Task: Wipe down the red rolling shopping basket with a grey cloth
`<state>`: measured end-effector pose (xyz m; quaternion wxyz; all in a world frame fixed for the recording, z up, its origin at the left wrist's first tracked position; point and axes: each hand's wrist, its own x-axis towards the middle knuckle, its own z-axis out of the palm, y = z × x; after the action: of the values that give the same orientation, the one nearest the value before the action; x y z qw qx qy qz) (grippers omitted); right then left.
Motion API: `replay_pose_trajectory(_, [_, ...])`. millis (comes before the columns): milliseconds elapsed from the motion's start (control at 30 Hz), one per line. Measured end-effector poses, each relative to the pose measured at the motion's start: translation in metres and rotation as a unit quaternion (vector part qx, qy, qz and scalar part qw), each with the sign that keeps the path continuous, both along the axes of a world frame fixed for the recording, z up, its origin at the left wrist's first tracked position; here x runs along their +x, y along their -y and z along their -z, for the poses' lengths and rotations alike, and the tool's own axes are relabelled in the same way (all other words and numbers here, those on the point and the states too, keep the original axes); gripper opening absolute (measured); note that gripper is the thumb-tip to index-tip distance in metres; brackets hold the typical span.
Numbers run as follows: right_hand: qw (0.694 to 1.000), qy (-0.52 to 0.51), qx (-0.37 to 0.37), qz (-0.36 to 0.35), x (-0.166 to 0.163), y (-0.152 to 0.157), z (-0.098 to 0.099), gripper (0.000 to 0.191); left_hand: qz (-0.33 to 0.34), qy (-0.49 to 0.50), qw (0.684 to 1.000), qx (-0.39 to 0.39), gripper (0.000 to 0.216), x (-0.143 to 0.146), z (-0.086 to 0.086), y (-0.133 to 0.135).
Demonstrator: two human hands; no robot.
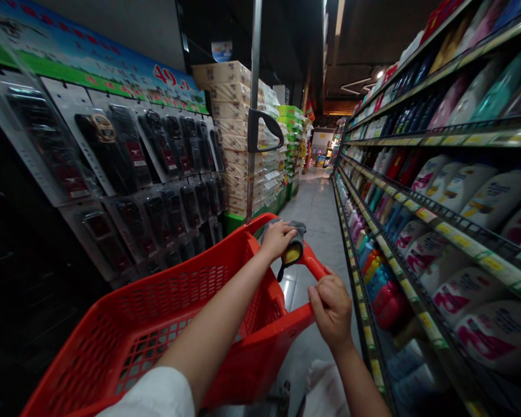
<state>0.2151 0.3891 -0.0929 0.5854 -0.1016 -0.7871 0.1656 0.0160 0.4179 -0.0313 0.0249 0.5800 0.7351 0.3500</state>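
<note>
A red plastic shopping basket point(260, 370) with slotted walls fills the lower middle of the head view, and no goods show in the visible part of its inside. My left hand point(280, 238) reaches across it and curls over a grey cloth bundle point(299, 231) with a yellow patch, resting on the basket's far rim. From that bundle a dark strap hangs down. My right hand point(332, 304) is closed around the red handle bar point(313, 262) on the right side. Beyond my left hand rises a metal pole point(254, 69) with a dark grey loop grip point(267, 132).
On the left, a rack of packaged black belts point(108, 139) hangs under a price banner point(125, 63). Stacked tissue packs point(232, 110) stand behind the pole. Shelves of shampoo bottles point(481, 185) run close along the right. The grey tiled aisle point(316, 202) stretches ahead between them.
</note>
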Motion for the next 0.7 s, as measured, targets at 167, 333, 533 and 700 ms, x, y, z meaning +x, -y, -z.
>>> replay_pose_trajectory(167, [1.000,-0.007,0.005,0.006,0.002,0.003,0.001,0.032,0.036,-0.012,0.999,0.039,0.031,0.021,0.010,0.023])
replay_pose_trajectory(333, [1.000,-0.010,0.005,0.011,0.006,0.007,0.003,0.030,0.091,-0.036,0.993,0.062,0.037,0.047,0.015,0.048])
replay_pose_trajectory(533, [1.000,0.002,0.004,0.010,0.008,0.011,0.001,0.031,0.025,-0.070,0.997,-0.013,0.049,0.028,-0.005,0.014])
replay_pose_trajectory(700, [1.000,0.006,0.006,0.010,0.008,0.011,0.002,0.029,-0.038,-0.061,0.992,-0.100,0.069,-0.001,-0.015,-0.021])
